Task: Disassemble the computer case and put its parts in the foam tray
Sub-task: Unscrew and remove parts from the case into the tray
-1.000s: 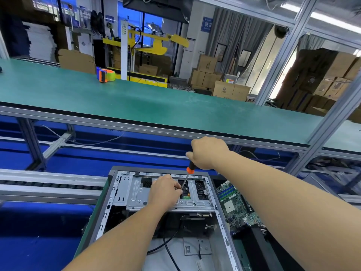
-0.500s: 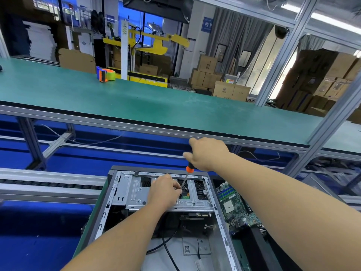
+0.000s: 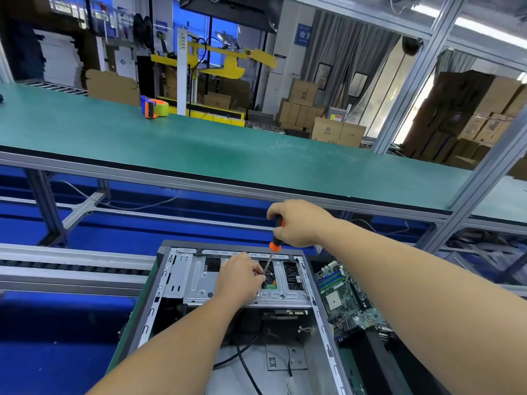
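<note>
An open grey steel computer case [image 3: 239, 317] lies on its side at the near edge of the workstation, its silver perforated drive bracket [image 3: 196, 277] spanning the far end of the chassis. The left hand [image 3: 239, 277] rests on that bracket, fingertips curled and pinching the thin steel shaft to steady its tip, though the screw itself is too small to make out. The right hand [image 3: 299, 222] is wrapped round the black-and-orange-handled screwdriver [image 3: 272, 252], which slants down into the bracket opening. Compared with a second ago, the right hand's fingers have shifted on the handle while the left hand and the tool's tip have held their place, which suggests a fastener is being turned out rather than a new one sought; the bracket is not yet free. A green motherboard [image 3: 343, 295] lies just beside the case on the right, in a black recess that may be the foam tray, so the strip-down appears partly done. Beyond runs a long green-topped workbench [image 3: 256, 155], carrying an orange and blue tape dispenser [image 3: 154, 108], with stacked brown cardboard boxes [image 3: 302, 109] behind.
</note>
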